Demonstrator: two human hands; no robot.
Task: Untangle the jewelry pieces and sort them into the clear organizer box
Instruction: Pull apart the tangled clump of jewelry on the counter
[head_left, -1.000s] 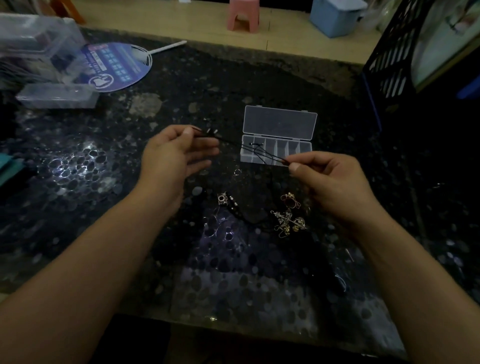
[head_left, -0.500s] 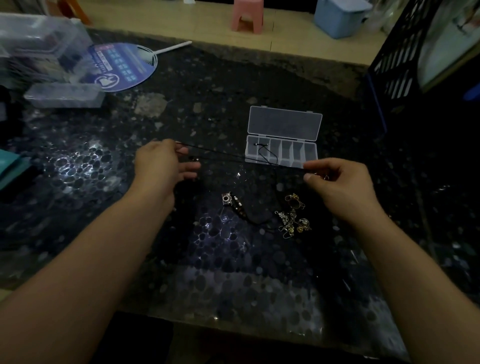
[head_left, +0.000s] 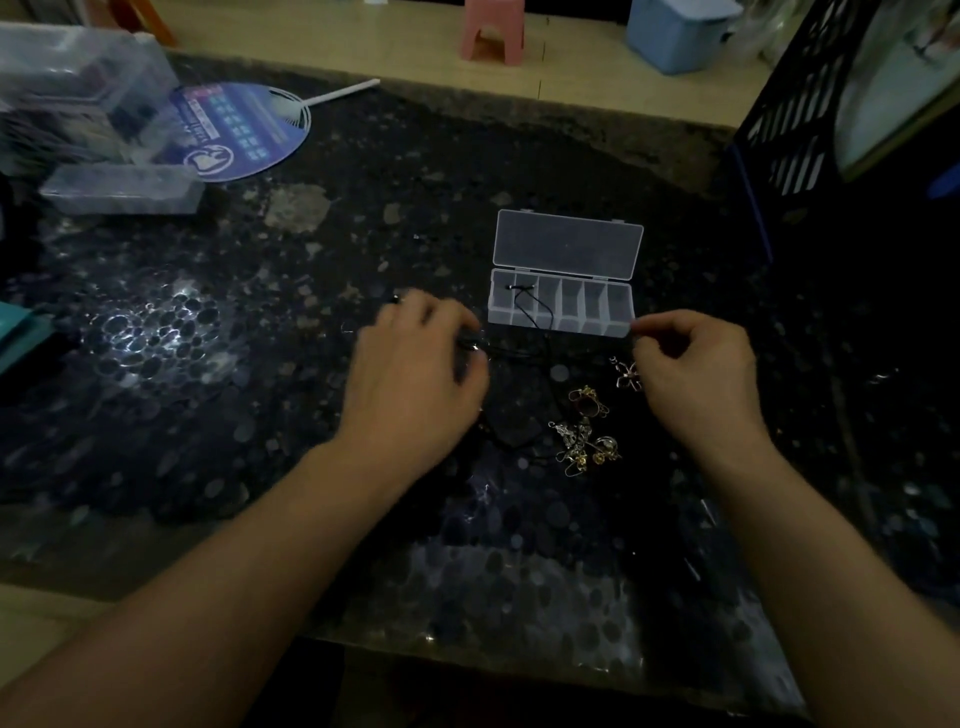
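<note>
Both my left hand and right hand have fingers pinching the black cord, near the organizer box.

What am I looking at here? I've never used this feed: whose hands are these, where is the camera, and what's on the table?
There is no machine: a person works bare-handed, filmed by a head-worn camera looking down. The left hand and right hand each curl their fingers round a thin black cord, which trails into the open clear organizer box. A tangle of gold and silver jewelry lies on the dark speckled table between the hands. A round fan lies far left.
</note>
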